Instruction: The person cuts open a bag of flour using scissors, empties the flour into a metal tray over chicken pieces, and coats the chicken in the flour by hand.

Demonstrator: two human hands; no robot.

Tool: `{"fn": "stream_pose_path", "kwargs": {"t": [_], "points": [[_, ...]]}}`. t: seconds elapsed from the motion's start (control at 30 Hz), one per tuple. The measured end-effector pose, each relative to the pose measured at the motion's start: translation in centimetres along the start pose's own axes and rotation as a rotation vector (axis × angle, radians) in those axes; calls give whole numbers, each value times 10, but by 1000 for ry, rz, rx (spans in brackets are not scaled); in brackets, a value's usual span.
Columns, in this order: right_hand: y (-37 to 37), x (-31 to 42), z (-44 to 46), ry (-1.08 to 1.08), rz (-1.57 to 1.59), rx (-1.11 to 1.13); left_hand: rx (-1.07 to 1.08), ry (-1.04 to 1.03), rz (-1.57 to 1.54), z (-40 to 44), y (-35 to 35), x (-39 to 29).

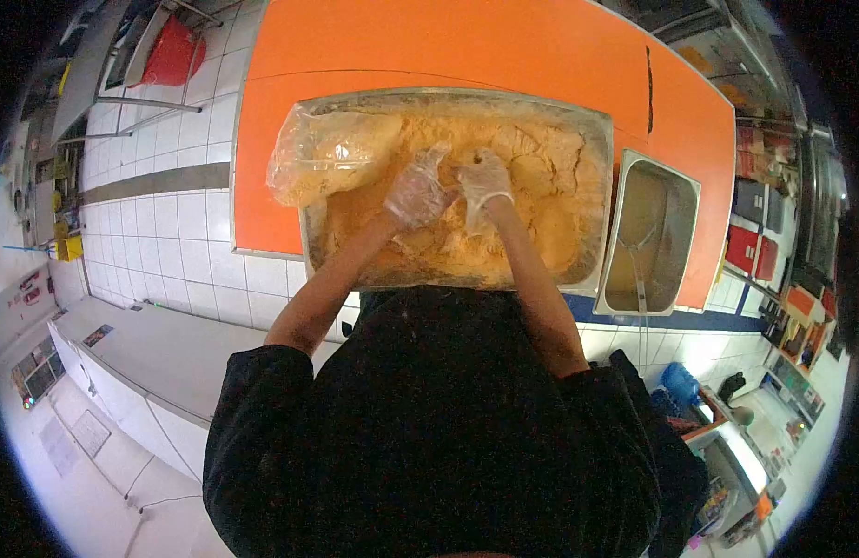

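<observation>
A large metal tray [599, 153] holds orange powder [541, 237]. Both my hands wear clear plastic gloves and are close together over the middle of the powder. My left hand [418, 193] is bent inward on the left; what lies under its fingers is hidden. My right hand [485, 181] sits just to its right with fingers curled, and I cannot make out whether something is in it. A clear plastic bag [332, 153] with pale contents lies over the tray's left rear corner, beside my left hand.
The tray stands on an orange table [448, 42]. Right of it is a smaller metal pan [667, 232] with brownish liquid and a wire-handled tool [637, 256]. A white chest-like unit [160, 367] stands at the lower left; a red container [174, 54] is at the upper left.
</observation>
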State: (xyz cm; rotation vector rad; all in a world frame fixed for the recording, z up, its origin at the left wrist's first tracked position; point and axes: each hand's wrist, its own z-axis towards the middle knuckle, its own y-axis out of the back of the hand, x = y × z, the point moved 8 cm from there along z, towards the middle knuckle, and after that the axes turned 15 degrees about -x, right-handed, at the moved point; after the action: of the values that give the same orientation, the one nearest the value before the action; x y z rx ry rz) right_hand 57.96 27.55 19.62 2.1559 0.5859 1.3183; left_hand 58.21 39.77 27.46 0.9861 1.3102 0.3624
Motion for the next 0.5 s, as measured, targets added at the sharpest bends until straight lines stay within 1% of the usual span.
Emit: {"fn": "stream_pose_path", "kwargs": {"t": [0.03,0.07,0.1,0.17,0.2,0.27,0.3,0.37,0.43,0.47,0.5], "points": [[35,16,-13,-143,10,-130,-81,25,1,-3,2,9],[64,27,-23,-169,69,-263,-159,51,1,-7,7,17],[87,26,-30,-197,126,-395,-155,56,1,-8,9,23],[108,-18,-11,-307,-35,-313,-69,133,21,-11,10,43],[117,-17,-25,-312,-37,-308,-63,137,20,-18,16,46],[167,19,-64,66,-422,-761,249,16,153,-37,4,44],[159,11,-68,60,-422,-753,258,21,152,-41,3,45],[96,13,-69,461,-574,-243,363,-66,223,-48,-7,44],[55,51,-98,348,-480,-83,468,-160,291,-56,-17,40],[33,62,-104,315,-547,108,518,-207,324,-60,-21,38],[17,64,-111,283,-612,300,517,-207,324,-59,-15,28]]}}
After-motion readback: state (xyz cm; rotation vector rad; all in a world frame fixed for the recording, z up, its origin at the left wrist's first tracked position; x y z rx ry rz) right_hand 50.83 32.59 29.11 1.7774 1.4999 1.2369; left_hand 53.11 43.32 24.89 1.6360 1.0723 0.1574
